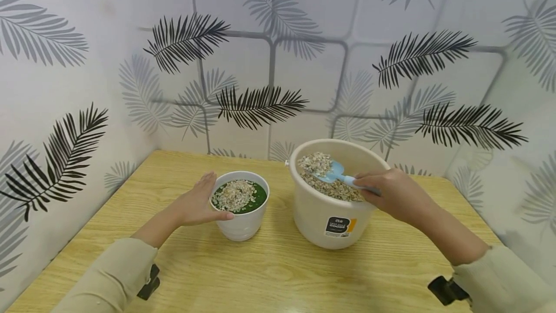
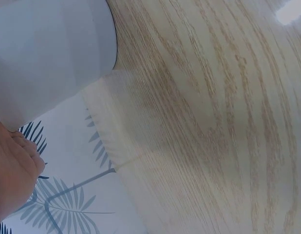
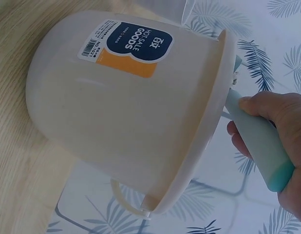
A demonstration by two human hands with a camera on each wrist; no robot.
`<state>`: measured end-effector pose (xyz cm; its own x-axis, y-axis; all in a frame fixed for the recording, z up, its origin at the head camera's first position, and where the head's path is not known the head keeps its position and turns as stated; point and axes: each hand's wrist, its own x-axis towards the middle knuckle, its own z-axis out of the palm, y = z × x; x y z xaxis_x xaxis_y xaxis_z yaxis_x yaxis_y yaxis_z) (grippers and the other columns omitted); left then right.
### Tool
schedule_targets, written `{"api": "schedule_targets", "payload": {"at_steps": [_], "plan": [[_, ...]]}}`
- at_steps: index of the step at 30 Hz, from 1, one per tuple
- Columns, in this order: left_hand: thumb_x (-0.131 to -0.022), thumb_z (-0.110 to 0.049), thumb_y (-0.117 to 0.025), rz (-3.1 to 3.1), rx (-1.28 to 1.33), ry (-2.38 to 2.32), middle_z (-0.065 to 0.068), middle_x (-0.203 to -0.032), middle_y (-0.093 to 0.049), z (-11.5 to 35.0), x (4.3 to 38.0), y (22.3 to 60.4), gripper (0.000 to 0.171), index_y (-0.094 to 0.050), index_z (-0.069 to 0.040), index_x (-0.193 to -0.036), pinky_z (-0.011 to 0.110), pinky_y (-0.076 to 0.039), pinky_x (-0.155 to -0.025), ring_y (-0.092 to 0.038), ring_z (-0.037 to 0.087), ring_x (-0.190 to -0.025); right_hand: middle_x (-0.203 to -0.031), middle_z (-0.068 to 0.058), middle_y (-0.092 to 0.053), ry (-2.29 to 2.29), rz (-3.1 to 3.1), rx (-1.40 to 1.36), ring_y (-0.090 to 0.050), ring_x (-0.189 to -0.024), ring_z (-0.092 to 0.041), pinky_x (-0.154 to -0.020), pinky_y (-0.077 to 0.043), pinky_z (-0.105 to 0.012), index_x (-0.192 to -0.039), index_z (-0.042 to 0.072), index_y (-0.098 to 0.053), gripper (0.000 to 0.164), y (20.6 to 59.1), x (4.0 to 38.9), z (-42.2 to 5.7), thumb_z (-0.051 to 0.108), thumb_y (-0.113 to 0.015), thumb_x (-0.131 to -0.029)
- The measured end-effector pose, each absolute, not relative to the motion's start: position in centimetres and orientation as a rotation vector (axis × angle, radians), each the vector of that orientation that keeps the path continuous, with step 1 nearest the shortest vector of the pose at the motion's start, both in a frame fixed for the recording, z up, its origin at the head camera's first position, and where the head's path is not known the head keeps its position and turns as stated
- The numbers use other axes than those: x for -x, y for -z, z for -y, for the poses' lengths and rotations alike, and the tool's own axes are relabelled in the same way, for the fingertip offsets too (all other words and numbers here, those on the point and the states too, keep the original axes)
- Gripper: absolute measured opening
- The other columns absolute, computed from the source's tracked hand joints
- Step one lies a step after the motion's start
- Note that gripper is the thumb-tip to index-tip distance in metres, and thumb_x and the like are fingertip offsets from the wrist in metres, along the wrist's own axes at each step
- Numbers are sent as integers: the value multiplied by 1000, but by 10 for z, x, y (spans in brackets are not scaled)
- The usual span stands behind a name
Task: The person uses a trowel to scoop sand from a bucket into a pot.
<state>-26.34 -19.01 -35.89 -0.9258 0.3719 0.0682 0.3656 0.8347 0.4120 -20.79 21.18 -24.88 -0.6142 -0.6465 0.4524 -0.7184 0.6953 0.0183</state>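
A small white flowerpot point(image 1: 241, 226) stands upright on the table, green inside, with pale gravel point(image 1: 234, 196) heaped over part of the green. My left hand point(image 1: 197, 202) holds it at its left side, thumb along the front near the rim and fingers toward the back. My right hand point(image 1: 393, 194) grips the handle of a light blue hand shovel point(image 1: 336, 172). Its blade, loaded with gravel, is over the opening of a big cream bucket point(image 1: 312, 223). More gravel point(image 1: 332, 189) fills part of the bucket. In the right wrist view the shovel handle point(image 3: 260, 141) shows pale with a teal end.
The wooden table point(image 1: 269, 274) carries both containers, with a gap between them. Behind it rises a wall point(image 1: 304, 76) with a leaf pattern. The bucket has a label point(image 1: 340, 226) on its front and a handle point(image 3: 126, 200) hanging at its side.
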Motion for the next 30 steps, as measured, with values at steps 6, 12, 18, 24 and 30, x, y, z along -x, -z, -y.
{"api": "schedule_targets", "payload": {"at_steps": [6, 12, 18, 24, 30], "plan": [[-74, -63, -64, -2996, -607, -665, 30, -152, -4, 192, 264, 360, 119, -5, 13, -144, 57, -14, -113, -6, 45, -140, -95, -12, -72, -219, 2444, -1082, -69, -83, -28, -69, -57, -37, -95, 2, -73, 20, 249, 208, -208, 1, -71, -76], [-74, -64, -64, -2997, -603, -667, 30, -152, -4, 193, 264, 360, 119, -5, 12, -144, 57, -15, -113, -6, 45, -141, -95, -11, -72, -236, 2433, -1097, -69, -86, -27, -68, -57, -36, -96, 2, -73, 20, 249, 208, -199, -1, -70, -76], [-73, -65, -63, -2996, -612, -684, 31, -152, -5, 192, 263, 361, 120, -6, 13, -144, 57, -16, -113, -7, 46, -140, -95, -10, -72, -247, 2388, -1153, -69, -88, -27, -70, -56, -36, -95, 3, -73, 20, 249, 209, -188, -2, -71, -75], [-73, -64, -64, -3003, -634, -695, 32, -151, -6, 192, 263, 361, 120, -6, 13, -144, 58, -16, -112, -7, 47, -140, -92, -9, -73, -230, 2321, -1229, -70, -84, -25, -68, -56, -33, -92, 4, -74, 20, 250, 211, -173, -2, -71, -74], [-73, -64, -64, -3005, -640, -695, 32, -151, -4, 192, 265, 363, 120, -5, 12, -144, 57, -15, -113, -6, 46, -140, -95, -9, -72, -188, 2345, -1241, -69, -84, -22, -68, -55, -31, -96, 5, -73, 20, 251, 210, -156, 1, -70, -76]]}}
